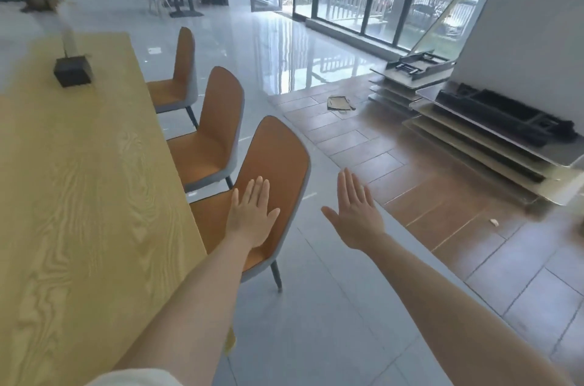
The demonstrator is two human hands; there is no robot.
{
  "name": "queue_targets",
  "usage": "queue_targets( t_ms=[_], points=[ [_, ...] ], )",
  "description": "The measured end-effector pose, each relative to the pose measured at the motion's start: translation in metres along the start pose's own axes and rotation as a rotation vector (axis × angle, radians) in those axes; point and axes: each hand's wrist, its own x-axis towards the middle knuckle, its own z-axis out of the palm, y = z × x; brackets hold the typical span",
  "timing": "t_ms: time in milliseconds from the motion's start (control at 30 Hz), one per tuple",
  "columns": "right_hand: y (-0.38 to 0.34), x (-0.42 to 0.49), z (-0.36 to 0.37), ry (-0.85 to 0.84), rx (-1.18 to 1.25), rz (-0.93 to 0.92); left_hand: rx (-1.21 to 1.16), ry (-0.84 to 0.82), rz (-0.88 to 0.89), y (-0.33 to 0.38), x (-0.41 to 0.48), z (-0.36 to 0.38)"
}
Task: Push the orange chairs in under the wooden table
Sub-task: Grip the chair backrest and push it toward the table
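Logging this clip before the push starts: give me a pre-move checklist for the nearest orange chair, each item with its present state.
1. Left hand empty, open: ok.
2. Right hand empty, open: ok.
3. Either hand touching the nearest orange chair with grey shell: cannot tell.
4. Its seat already partly under the light wooden table: ok.
5. Grey tiled floor behind the chair free of obstacles: ok.
6. Space under the table clear: cannot tell.

We are seeing two bare forearms, the left hand (252, 218) and right hand (355, 215) wearing no rings, watch or gloves; a pale cream sleeve (136, 377) edge is showing at the bottom.
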Motion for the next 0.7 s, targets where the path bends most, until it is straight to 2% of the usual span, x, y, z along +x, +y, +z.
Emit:
queue_targets(
  t_ms=[267,500,700],
  points=[
    [0.075,0.133,-0.014,-0.025,0.027,-0.209,0.065,-0.014,-0.21,0.029,0.111,0.003],
    [0.123,0.274,-0.019,-0.072,-0.013,-0.33,-0.002,0.004,-0.339,0.045,0.237,0.022],
    [0.156,0.397,-0.042,-0.097,-0.015,-0.447,-0.045,0.051,-0.449,0.052,0.347,0.007]
  ],
)
